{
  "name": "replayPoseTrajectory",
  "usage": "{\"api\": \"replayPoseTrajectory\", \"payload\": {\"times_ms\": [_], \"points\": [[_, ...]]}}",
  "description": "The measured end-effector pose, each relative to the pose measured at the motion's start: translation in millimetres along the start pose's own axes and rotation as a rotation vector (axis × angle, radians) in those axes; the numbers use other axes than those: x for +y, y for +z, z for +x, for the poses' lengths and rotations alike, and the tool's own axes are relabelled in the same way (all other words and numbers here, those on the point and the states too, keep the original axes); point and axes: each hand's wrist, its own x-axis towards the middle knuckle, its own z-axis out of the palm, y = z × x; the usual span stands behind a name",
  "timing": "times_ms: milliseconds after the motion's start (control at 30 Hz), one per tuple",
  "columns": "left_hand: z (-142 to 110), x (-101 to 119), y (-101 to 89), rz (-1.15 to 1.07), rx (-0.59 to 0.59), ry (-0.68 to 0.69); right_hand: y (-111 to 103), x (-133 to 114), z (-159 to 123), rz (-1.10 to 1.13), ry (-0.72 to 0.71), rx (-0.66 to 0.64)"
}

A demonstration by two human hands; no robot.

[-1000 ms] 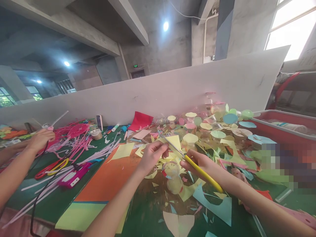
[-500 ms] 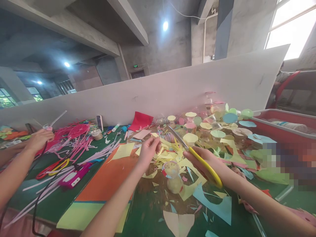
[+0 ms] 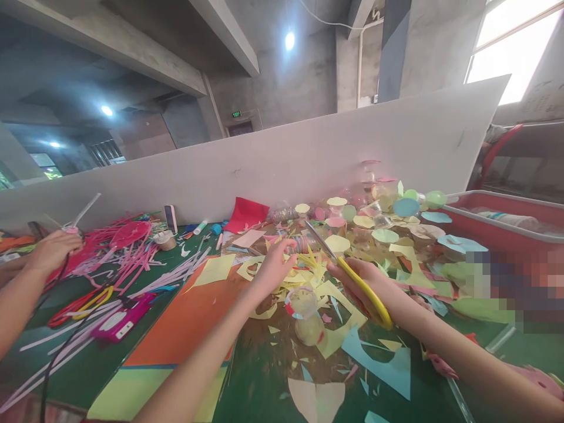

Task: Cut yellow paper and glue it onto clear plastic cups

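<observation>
Carefully, mid-frame, point the scissors gripped in your right hand clear of your left hand, loosely spread near yellow scraps.

Metal scissor blades, glossy plastic handles

A craft workshop under bare concrete beams — scissors, and a green table strewn with paper scraps

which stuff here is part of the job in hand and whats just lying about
Likely in use:
scissors, in the right hand
yellow scraps, by the left hand

Seemingly just lying about:
red sheet
orange sheet
magenta box
</observation>
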Motion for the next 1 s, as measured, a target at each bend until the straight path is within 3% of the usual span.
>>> {"api": "replayPoseTrajectory", "payload": {"times_ms": [133, 267, 400, 633, 767, 1000], "points": [[19.6, -1.2, 8.4, 0.178, -0.195, 0.194, -1.6, 3.3, 0.7, -0.030, 0.043, -0.039], [35.6, -4.4, 19.9, 0.289, -0.246, 0.264, -1.5, 6.0, 0.8, -0.051, 0.036, -0.085], [36.9, -4.9, 18.7, 0.308, -0.158, 0.273, -2.0, 8.5, 1.0, -0.089, 0.043, -0.114], [18.2, -7.0, -5.2, 0.207, 0.142, 0.122, -5.4, 9.3, 1.2, -0.289, -0.004, -0.010], [8.8, -3.6, -9.6, 0.123, 0.203, 0.096, -5.0, 7.9, 1.9, -0.325, 0.022, -0.021], [-0.1, 7.3, -5.8, 0.054, 0.237, 0.114, 5.1, 18.8, 5.0, -0.600, -0.013, 0.113]]}}
